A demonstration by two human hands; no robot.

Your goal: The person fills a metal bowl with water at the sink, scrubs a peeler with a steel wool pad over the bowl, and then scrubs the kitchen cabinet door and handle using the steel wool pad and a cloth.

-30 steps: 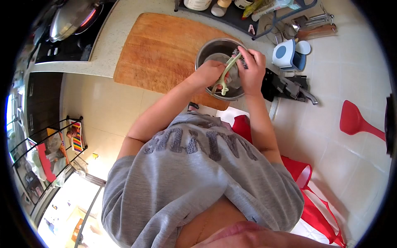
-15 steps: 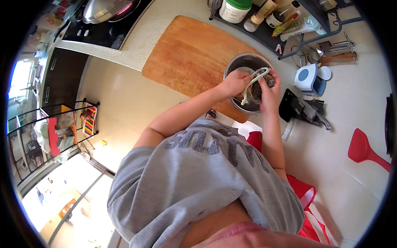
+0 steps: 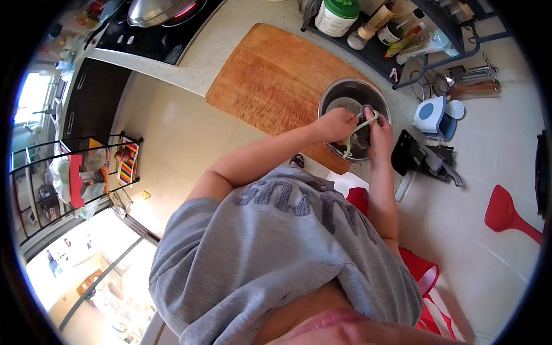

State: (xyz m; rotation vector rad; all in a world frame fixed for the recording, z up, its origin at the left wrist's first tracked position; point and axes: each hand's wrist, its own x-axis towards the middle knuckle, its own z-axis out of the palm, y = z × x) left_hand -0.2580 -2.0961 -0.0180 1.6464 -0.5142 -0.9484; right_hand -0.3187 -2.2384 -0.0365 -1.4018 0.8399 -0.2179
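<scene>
My left hand and my right hand are together over a steel pot at the cutting board's right end. Both hands have closed fingers. A pale green, thin, curved strip-like thing with a forked lower end runs between them, against my left fingers. In my right hand is a dark, speckled, rough-looking thing, partly hidden by the strip and fingers. I cannot make out the exact kind of either. Some pale contents show inside the pot. The wooden cutting board lies under the pot's left side.
A black cooktop with a lidded pan is at upper left. Jars, including a green-lidded tub, line a dark rack. Knives in a black holder and a red spatula are to the right.
The whole view has shifted slightly. Around the pale green strip my hands have changed position a little, its upper bend now lying at my right fingers. Both hands stay over the pot.
</scene>
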